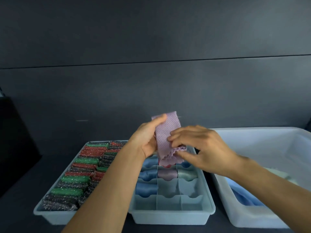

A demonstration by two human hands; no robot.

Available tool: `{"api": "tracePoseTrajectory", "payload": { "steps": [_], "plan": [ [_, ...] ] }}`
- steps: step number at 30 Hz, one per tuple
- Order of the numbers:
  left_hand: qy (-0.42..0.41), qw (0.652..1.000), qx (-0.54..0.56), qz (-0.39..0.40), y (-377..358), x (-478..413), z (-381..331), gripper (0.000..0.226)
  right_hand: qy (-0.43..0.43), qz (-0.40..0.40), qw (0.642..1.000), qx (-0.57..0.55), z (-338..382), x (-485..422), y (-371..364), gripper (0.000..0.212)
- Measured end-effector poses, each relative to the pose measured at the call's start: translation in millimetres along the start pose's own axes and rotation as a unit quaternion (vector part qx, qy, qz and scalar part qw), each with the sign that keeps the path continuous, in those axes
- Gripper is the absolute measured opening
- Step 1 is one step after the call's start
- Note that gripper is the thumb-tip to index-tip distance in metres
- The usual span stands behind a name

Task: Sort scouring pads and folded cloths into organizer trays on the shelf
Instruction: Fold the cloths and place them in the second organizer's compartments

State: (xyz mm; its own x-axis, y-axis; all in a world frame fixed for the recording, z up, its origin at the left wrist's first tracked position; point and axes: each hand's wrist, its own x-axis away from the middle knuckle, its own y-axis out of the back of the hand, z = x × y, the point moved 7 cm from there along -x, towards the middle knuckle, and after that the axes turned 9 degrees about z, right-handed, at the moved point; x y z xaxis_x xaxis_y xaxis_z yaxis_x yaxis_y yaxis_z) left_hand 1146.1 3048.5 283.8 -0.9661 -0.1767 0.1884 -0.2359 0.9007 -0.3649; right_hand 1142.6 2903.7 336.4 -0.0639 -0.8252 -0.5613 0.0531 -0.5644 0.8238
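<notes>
Lilac waffle-weave cloth [165, 130], folded into a tall strip, held upright at mid-frame, just above the far rows of the divider tray [171, 216]. Gripped along its left edge by the left hand [148, 140], thumb laid across the top corner, fingers curled behind. Pinched at its scalloped lower end by the right hand [202, 148], fingertips on the front face, thumb underneath. Both hands closed on the fabric.

Below, in the tray's compartments: blue folded cloths [146, 175] down the left column, a purple folded cloth [167, 174] in the middle column, a pale grey-green cloth [186, 174] just right of it.

At lower left, just beside the divider tray: a pad tray [48, 217] packed with scouring pads [75, 179], green, red and dark glittery ones set on edge in rows. At right of frame: a white tub [269, 145] with a blue cloth bundle [244, 197] in its near corner. All on a dark shelf [16, 216] against a dark wall [151, 47].
</notes>
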Motion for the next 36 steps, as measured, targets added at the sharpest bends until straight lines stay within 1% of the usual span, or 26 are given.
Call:
{"api": "tracePoseTrajectory", "payload": {
  "steps": [1, 2, 4, 5, 6, 7, 9, 10, 11, 12, 13, 14, 15, 16, 17, 18, 19, 20, 22, 25, 28, 29, 31, 33, 34, 36],
  "plan": [
    [-0.010, 1.000, -0.014, -0.012, 3.8, -1.7, -0.5, 0.038, 0.013, 0.014, 1.000, 0.007, 1.0, 1.6, -3.7, 0.019],
    [-0.018, 0.999, -0.017, -0.024, 7.7, -2.6, -0.6, 0.035, 0.026, 0.032, 0.999, 0.021, 1.8, 4.0, -7.2, 0.033],
    [-0.021, 0.999, 0.005, -0.025, 12.2, -3.7, 0.2, 0.035, 0.040, 0.066, 0.992, 0.100, -2.1, 7.9, -12.2, 0.067],
    [-0.022, 0.999, 0.025, -0.015, 11.4, -3.0, 0.4, 0.037, 0.040, 0.066, 0.986, 0.150, -6.5, 7.7, -13.1, 0.079],
    [-0.021, 0.999, 0.044, -0.001, 9.3, -1.9, 1.1, 0.040, 0.033, 0.060, 0.981, 0.184, -11.1, 6.1, -13.9, 0.083],
    [-0.017, 0.998, 0.056, 0.008, 7.8, -2.6, 4.8, 0.043, 0.020, 0.045, 0.979, 0.196, -14.6, 3.7, -14.5, 0.080],
    [-0.006, 0.997, 0.064, 0.033, 2.7, -4.0, 15.1, 0.042, 0.002, -0.013, 0.989, 0.146, -16.3, -0.5, -12.3, 0.050],
    [-0.006, 0.997, 0.061, 0.039, 1.2, -4.6, 20.0, 0.040, -0.013, -0.050, 0.994, 0.092, -16.0, -1.8, -8.4, 0.034],
    [-0.008, 0.998, 0.057, 0.038, 1.6, -6.8, 25.0, 0.042, -0.043, -0.081, 0.996, 0.015, -18.1, -1.9, -5.3, 0.024],
    [-0.013, 0.998, 0.050, 0.032, 4.5, -8.6, 29.0, 0.050, -0.093, -0.098, 0.987, -0.087, -23.5, -1.9, -3.7, 0.019],
    [-0.016, 0.999, 0.032, 0.023, 9.1, -10.5, 32.2, 0.063, -0.149, -0.103, 0.962, -0.204, -33.1, -0.7, -7.0, 0.015],
    [-0.017, 0.999, 0.017, 0.027, 11.2, -9.7, 34.2, 0.076, -0.202, -0.107, 0.924, -0.308, -42.5, 0.4, -12.4, 0.012],
    [-0.017, 0.999, 0.007, 0.048, 9.9, -8.7, 36.0, 0.089, -0.252, -0.117, 0.887, -0.368, -51.4, 3.3, -16.9, 0.019],
    [-0.018, 0.997, 0.004, 0.077, 4.8, -5.0, 36.0, 0.099, -0.291, -0.120, 0.860, -0.401, -58.6, 6.6, -21.4, 0.027],
    [-0.027, 0.995, -0.006, 0.096, 0.2, -1.7, 34.9, 0.103, -0.316, -0.116, 0.842, -0.422, -61.9, 8.7, -25.1, 0.029],
    [-0.043, 0.994, -0.032, 0.099, -4.3, 3.2, 32.1, 0.101, -0.330, -0.112, 0.831, -0.433, -62.6, 9.3, -27.5, 0.027],
    [-0.066, 0.991, -0.070, 0.089, -7.0, 6.6, 28.8, 0.090, -0.338, -0.107, 0.825, -0.440, -61.4, 9.4, -29.7, 0.025],
    [-0.092, 0.987, -0.106, 0.078, -11.6, 12.3, 23.9, 0.073, -0.343, -0.105, 0.821, -0.445, -60.5, 9.3, -31.4, 0.023],
    [-0.139, 0.980, -0.139, 0.028, -11.4, 18.8, 15.3, 0.043, -0.346, -0.102, 0.814, -0.456, -58.6, 9.5, -33.1, 0.023],
    [-0.201, 0.971, -0.128, -0.003, -7.5, 23.9, 5.8, 0.026, -0.324, -0.109, 0.800, -0.494, -55.6, 9.2, -32.8, 0.015],
    [-0.226, 0.963, -0.144, 0.026, -11.3, 25.7, 1.6, 0.009, -0.292, -0.128, 0.775, -0.546, -49.8, 7.9, -30.2, 0.018],
    [-0.226, 0.963, -0.146, 0.029, -11.9, 26.8, 1.6, 0.019, -0.293, -0.139, 0.768, -0.553, -49.8, 8.6, -29.6, 0.019],
    [-0.208, 0.970, -0.117, 0.035, -11.3, 27.6, 3.4, 0.036, -0.298, -0.150, 0.775, -0.537, -51.6, 10.0, -28.3, 0.037],
    [-0.170, 0.981, -0.085, 0.044, -11.1, 28.2, 6.4, 0.031, -0.299, -0.153, 0.800, -0.498, -52.5, 11.8, -24.0, 0.051],
    [-0.139, 0.985, -0.082, 0.056, -12.2, 28.7, 8.7, 0.033, -0.293, -0.153, 0.815, -0.476, -51.9, 11.6, -20.4, 0.052],
    [-0.081, 0.986, -0.123, 0.078, -11.3, 28.4, 16.1, 0.053, -0.284, -0.134, 0.843, -0.437, -48.8, 10.5, -17.0, 0.051]
  ]
}}
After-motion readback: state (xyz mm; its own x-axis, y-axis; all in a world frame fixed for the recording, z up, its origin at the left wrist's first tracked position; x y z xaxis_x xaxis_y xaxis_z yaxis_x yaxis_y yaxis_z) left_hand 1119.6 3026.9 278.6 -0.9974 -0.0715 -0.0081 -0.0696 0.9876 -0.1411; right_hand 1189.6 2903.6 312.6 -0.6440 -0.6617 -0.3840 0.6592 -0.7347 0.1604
